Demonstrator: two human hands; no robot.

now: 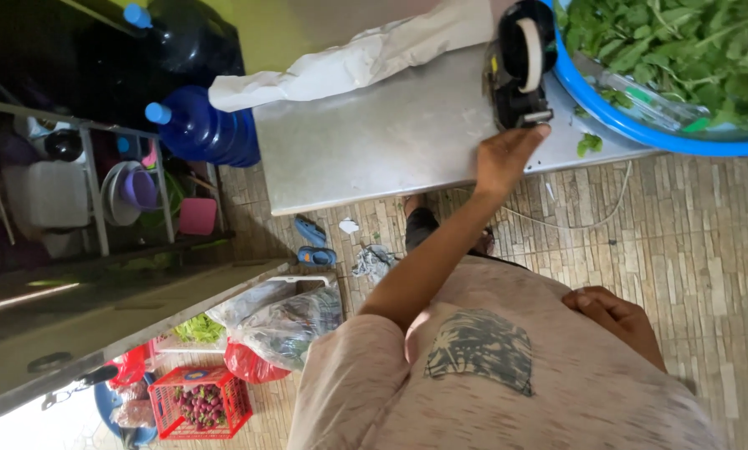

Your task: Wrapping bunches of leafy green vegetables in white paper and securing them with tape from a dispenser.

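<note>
**A hand at the tape dispenser on the steel worktop**

The view is turned upside down, looking along the person's own body toward a steel worktop point(391, 142); one arm stretches out across the tiled floor point(691, 242) to the worktop's near edge, and that hand point(507, 154) rests its fingertips against the base of a black tape dispenser point(520, 67); the fingers are extended and lightly spread, touching rather than closed around it; which of the two hands this is cannot be told surely from the flipped view, though it appears to be the left. The dispenser is a bulky black plastic body with a pale roll of tape point(531, 42) set in its rounded upper part, a small yellow mark on its side, and a metal-looking piece at the end nearest the fingers; it stands on the worktop near the edge, just beside a large blue basin point(632, 125); the basin is full of green leaves point(682, 42), and one loose leaf point(589, 144) lies on the steel close to the hand. The other hand point(612, 317) lies against the person's shirt with its fingers loosely curled, holding nothing. At the worktop's far corner lies crumpled white paper point(349, 62); beyond it stand two blue water bottles point(203, 129); a red crate point(203, 400) sits on the floor.
</note>
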